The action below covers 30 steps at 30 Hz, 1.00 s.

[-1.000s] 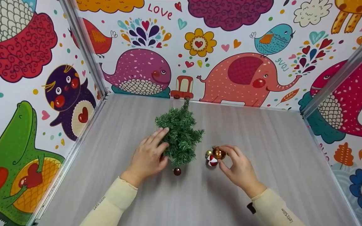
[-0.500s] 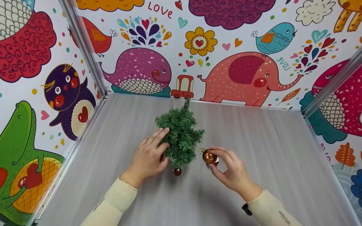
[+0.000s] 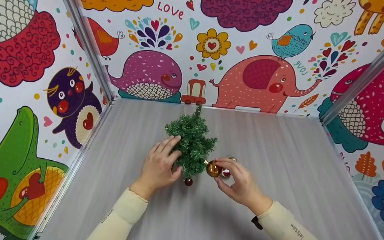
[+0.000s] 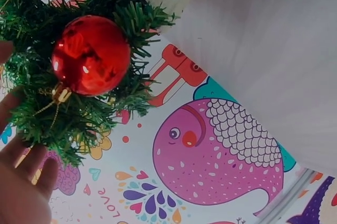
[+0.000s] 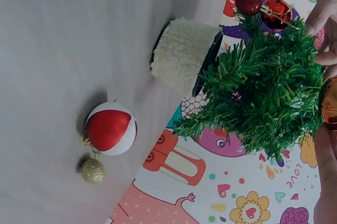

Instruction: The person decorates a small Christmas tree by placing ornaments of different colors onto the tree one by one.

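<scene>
Pinching copper ball point(image 3: 214, 169), right hand point(image 3: 239, 182) sat just right of tree point(image 3: 192, 143); left hand point(image 3: 159, 162), fingers nearly straight, touched its left side; tree stood on desk point(image 3: 278, 150), well in from side edges.

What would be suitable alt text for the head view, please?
A person's right hand pinches a bronze ball beside a small green Christmas tree, which the left hand touches. A dark red ball shows at the tree's near side; a cartoon-print wall stands behind.

One tree point(image 3: 192, 143), two hands point(image 3: 160, 161) point(image 3: 243, 185), one copper bauble point(image 3: 214, 168), one gold bauble point(image 5: 92, 171), one red-and-white bauble point(image 5: 108, 129) and two red baubles point(image 5: 248, 2) point(image 5: 275, 14) (five baubles in all).
</scene>
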Tool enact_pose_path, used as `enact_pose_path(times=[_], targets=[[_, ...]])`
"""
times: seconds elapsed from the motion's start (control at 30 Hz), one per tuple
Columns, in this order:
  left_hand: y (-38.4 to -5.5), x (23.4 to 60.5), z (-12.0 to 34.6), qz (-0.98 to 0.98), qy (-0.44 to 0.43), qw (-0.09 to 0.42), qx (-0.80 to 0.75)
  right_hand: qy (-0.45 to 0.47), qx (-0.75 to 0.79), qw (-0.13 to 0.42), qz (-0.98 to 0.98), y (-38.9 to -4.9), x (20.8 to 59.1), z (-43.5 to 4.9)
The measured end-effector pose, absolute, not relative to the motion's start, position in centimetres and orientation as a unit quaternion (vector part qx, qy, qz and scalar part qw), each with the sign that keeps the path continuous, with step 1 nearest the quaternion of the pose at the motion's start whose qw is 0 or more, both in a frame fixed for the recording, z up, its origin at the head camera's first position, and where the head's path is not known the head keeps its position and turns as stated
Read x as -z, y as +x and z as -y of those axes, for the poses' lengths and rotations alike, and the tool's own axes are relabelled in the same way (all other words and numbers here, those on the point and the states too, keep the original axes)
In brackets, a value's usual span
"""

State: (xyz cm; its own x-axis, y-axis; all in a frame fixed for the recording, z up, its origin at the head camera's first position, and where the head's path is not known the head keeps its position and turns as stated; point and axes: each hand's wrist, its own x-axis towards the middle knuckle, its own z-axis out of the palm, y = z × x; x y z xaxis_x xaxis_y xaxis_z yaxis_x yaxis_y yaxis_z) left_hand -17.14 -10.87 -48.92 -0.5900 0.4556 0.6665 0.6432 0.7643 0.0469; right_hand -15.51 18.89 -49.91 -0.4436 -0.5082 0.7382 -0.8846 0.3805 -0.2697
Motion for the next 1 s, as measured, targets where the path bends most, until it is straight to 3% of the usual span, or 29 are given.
enact_pose_path(times=[0.23, 0.63, 1.0], targets=[[-17.3, 48.7, 9.8, 0.850, -0.324, 0.383, 0.158, 0.463, -0.331, 0.282, 0.772, -15.4, 49.6, -17.8], [-16.8, 48.4, 7.7, 0.848, -0.371, 0.317, 0.206, 0.474, -0.340, 0.255, 0.771, -14.9, 49.8, -17.1], [-16.7, 48.5, 7.3, 0.828, -0.344, 0.365, 0.251, 0.464, -0.355, 0.257, 0.770, -15.0, 50.8, -17.5]])
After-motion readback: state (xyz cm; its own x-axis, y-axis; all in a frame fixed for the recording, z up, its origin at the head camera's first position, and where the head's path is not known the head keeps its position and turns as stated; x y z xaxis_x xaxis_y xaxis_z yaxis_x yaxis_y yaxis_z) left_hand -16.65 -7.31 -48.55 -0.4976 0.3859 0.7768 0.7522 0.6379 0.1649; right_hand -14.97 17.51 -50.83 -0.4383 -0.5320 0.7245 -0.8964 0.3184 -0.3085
